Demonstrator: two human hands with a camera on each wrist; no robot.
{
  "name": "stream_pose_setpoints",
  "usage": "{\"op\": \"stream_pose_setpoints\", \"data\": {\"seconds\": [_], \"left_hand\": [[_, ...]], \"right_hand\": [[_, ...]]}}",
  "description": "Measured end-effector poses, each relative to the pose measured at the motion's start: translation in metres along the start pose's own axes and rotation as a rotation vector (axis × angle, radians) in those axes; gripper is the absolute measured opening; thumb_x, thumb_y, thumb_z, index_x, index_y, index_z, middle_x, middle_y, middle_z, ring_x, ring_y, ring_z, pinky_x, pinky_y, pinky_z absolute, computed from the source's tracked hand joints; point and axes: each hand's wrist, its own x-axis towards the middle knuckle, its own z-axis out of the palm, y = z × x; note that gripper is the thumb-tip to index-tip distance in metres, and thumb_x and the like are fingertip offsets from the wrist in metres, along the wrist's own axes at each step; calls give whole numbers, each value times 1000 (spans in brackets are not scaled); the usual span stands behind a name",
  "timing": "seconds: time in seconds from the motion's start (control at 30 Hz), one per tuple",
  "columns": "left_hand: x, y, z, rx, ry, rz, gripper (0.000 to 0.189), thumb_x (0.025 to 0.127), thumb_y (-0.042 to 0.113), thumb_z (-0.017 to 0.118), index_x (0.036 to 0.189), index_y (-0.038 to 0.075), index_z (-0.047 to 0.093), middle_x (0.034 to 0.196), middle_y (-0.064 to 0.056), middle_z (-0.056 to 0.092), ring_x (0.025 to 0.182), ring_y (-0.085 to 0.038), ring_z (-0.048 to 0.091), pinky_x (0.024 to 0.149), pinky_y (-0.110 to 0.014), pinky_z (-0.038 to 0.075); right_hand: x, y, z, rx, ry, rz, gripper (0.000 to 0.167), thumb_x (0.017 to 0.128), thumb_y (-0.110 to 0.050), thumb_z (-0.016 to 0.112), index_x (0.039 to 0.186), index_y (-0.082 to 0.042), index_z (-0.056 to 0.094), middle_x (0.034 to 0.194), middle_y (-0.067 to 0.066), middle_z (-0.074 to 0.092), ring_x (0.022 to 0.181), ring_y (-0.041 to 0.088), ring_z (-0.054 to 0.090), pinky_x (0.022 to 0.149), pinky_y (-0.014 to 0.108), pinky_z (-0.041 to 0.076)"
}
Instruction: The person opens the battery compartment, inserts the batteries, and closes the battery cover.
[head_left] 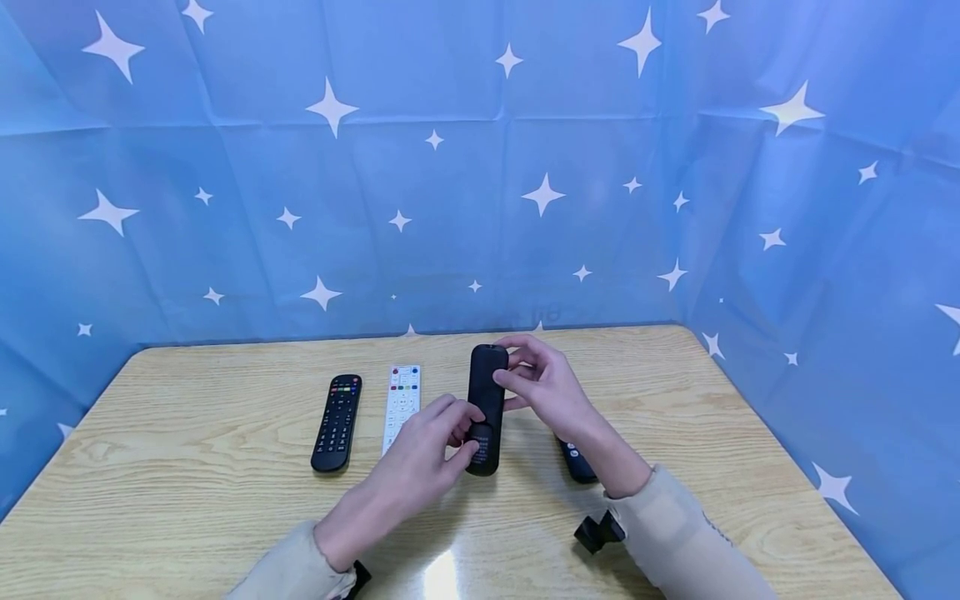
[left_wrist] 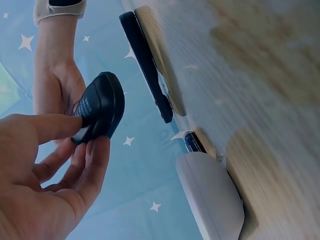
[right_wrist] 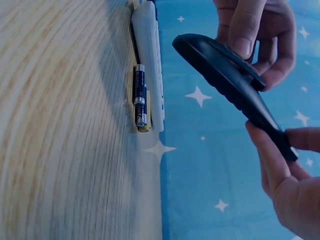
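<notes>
The black remote (head_left: pixel 487 383) could twist, or its raised back cover (right_wrist: pixel 239 64) drop, if the left thumb pries unevenly against a loose right grip. It sits off the table (head_left: pixel 225 517) between both sets of fingers: the left hand (head_left: pixel 423 442) pinches the cover end, the right hand (head_left: pixel 547 387) the far end. Left of the left fingers lies a white remote (head_left: pixel 402 400), batteries (right_wrist: pixel 139 82) beside it.
</notes>
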Motion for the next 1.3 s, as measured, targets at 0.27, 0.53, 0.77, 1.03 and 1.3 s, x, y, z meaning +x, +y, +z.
{"op": "stream_pose_setpoints", "data": {"seconds": [0.27,0.53,0.77,1.03,1.3], "left_hand": [[0,1,1,59,15,-1,28,85,-5,78,109,3,67,94,-2,59,78,-15,62,69,-25,55],[-1,1,3,68,32,12,29,84,-5,78,110,3,67,93,-3,58,78,-16,62,69,-25,55],[-3,3,4,87,47,25,32,85,0,81,114,4,68,96,-3,58,79,-17,61,69,-26,55],[-5,5,4,23,6,-42,56,78,11,92,125,9,62,110,-6,53,88,-20,63,75,-29,58],[-7,5,3,-39,-66,-78,60,85,10,86,136,8,55,123,-13,56,94,-24,67,77,-32,60]], "right_hand": [[-1,-1,1,1,1,-1,41,97,3,66,136,0,55,106,22,55,91,24,68,72,49,62],[-2,-1,1,1,4,-1,41,97,3,65,137,0,55,106,23,55,93,25,68,72,50,62],[-2,0,1,6,18,5,41,98,3,64,137,0,54,103,17,56,95,25,69,73,50,62],[-1,-1,-1,21,34,11,41,99,3,64,139,-2,54,106,20,53,95,25,68,74,50,62],[0,-1,-3,20,50,26,43,99,3,64,140,1,53,108,22,52,94,24,68,73,48,62]]}}
